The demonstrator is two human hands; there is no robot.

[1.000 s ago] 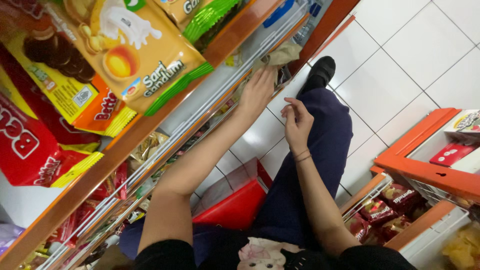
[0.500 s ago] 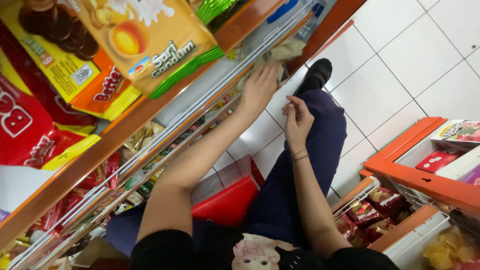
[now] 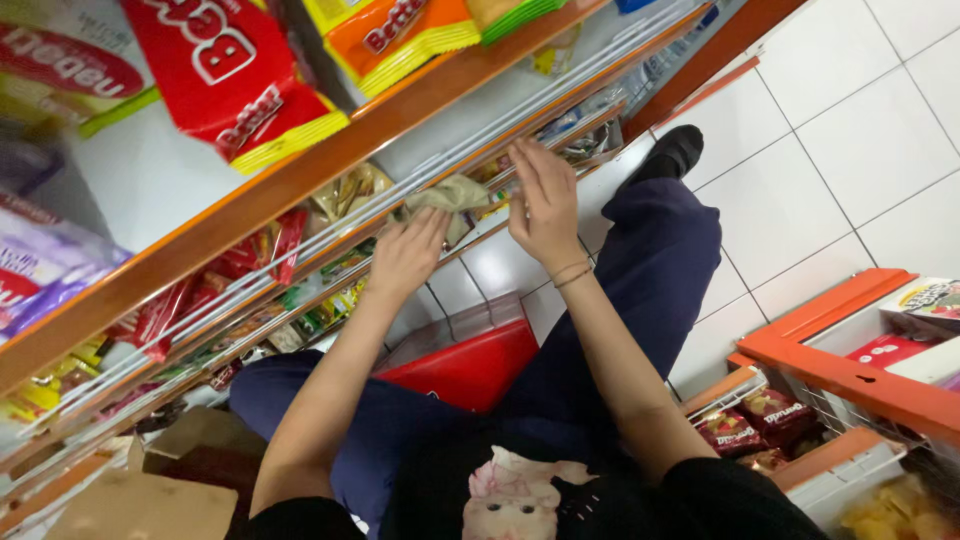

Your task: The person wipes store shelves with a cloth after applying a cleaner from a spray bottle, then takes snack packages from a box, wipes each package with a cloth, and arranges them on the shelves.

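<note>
**Shelf stock, lower tier: two hands at a tan cloth**

Left hand (image 3: 405, 255): reached up to the low wire-fronted shelf (image 3: 300, 290), palm down, fingers spread loosely and lying against the lower edge of a crumpled tan cloth (image 3: 452, 197). Whether the fingers pinched the cloth or merely touched it could not be told.

Right hand (image 3: 543, 205): raised just beside the cloth on its right, fingers straight and close together, open, clamped on nothing. Thin bands sat at the wrist.

Tan cloth: bunched on the front rail of that shelf, between the two hands, touching the left one.

Surroundings, listed:
- Orange-edged upper shelf (image 3: 300, 180) above the hands, carrying a red snack bag (image 3: 230, 70) with a yellow lower band and an orange snack bag (image 3: 395, 35).
- Small shiny packets in red, gold and green packed behind the wire rail of the low shelf.
- Red basket (image 3: 470, 365) on the white tiled floor (image 3: 820, 150), between the person's knees.
- Dark blue trousers, one black shoe (image 3: 672, 152) near the shelf foot.
- Orange-framed rack (image 3: 850, 370) at right, holding dark red packets.
- Brown cardboard box (image 3: 150, 505) at lower left.
</note>
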